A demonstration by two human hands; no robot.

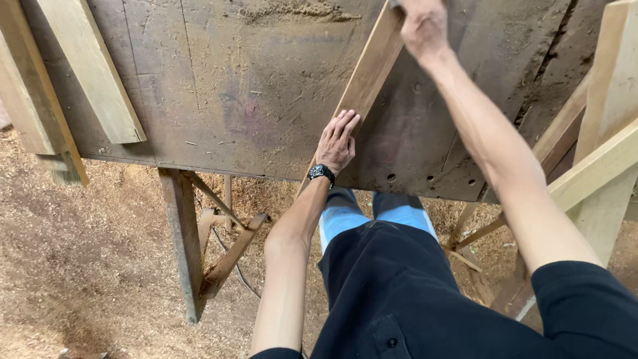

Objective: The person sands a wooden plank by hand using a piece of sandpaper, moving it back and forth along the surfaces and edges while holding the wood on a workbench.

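Observation:
A long narrow wooden plank (367, 73) lies slanted across a dark, dusty workbench top (232, 86). My left hand (337, 141), with a black wristwatch, presses flat on the plank's near end at the bench's front edge. My right hand (423, 25) grips the plank's far end near the top of the view.
Two pale boards (86, 66) lie on the bench's left side, overhanging its edge. Pale timber pieces (601, 159) lean at the right. The bench's wooden leg and braces (183, 239) stand over a sawdust-covered floor (73, 259). A thin cable (239, 272) runs under the bench.

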